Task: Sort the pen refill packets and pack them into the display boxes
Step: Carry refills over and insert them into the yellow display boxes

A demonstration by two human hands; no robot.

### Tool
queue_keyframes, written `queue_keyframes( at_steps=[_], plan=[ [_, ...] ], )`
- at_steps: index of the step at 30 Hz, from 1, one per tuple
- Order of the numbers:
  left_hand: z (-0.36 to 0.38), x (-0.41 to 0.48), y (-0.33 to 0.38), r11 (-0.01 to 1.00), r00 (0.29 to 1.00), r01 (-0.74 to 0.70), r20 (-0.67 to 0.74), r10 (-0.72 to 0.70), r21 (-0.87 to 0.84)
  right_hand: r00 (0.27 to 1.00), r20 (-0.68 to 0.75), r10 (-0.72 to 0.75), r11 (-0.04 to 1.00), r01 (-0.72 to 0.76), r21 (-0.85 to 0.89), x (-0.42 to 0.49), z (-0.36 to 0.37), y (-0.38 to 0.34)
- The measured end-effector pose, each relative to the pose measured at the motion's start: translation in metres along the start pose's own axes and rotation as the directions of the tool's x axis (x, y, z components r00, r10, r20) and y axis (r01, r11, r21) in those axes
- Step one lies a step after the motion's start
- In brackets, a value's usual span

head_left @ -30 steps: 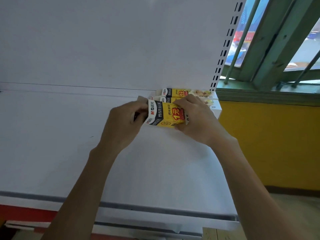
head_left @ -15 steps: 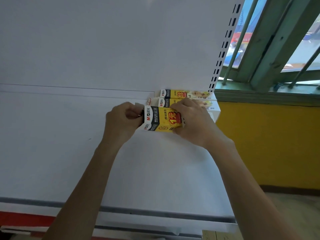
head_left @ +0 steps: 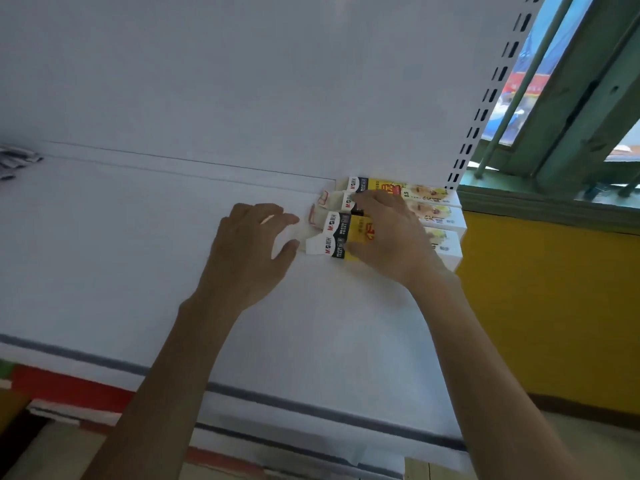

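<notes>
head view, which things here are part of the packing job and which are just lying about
Job: front box, middle box, back box on the shelf; right hand on the front box; left hand beside its flap.
Lying about: grey bundle at far left; window.

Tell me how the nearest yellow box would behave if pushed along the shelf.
The nearest box lies flat on the smooth shelf, so it would probably slide, not tip. Its open end flap looks thin, likely bending easily.

Wht shelf (head_left: 104, 254), grn window frame (head_left: 571, 116)
</notes>
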State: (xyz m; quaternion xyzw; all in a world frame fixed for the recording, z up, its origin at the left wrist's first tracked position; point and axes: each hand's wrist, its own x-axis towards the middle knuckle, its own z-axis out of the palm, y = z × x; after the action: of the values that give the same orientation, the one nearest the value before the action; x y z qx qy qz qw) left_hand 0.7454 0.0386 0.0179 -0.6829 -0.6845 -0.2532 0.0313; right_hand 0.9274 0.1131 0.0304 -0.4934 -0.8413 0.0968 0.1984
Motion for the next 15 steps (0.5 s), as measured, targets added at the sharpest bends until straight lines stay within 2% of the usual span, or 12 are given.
queue_keyframes(
  at_steps=[2,4,8,12,15],
  plan=[
    [-0.010,-0.016,-0.007,0.999,1.000,0.017,0.013,-0.017,0.039,0.990,-0.055,-0.129,0.986,0.134,0.094,0.011,0.001,-0.022],
    [-0.024,-0.035,-0.019,0.993,0.995,0.096,-0.010,-0.095,0.071,0.967,-0.061,-0.246,0.959,0.252,0.129,0.027,0.006,-0.051],
    [-0.061,-0.088,-0.049,0.945,0.943,0.301,-0.185,-0.276,0.127,0.889,-0.119,-0.443,0.861,0.458,0.219,0.040,0.030,-0.122],
    [-0.096,-0.140,-0.073,0.868,0.860,0.465,-0.319,-0.397,0.174,0.807,-0.088,-0.584,0.760,0.582,0.290,0.023,0.065,-0.194],
    [-0.116,-0.174,-0.100,0.818,0.822,0.538,-0.341,-0.456,0.201,0.751,-0.044,-0.659,0.697,0.631,0.340,0.013,0.092,-0.244]
  ],
)
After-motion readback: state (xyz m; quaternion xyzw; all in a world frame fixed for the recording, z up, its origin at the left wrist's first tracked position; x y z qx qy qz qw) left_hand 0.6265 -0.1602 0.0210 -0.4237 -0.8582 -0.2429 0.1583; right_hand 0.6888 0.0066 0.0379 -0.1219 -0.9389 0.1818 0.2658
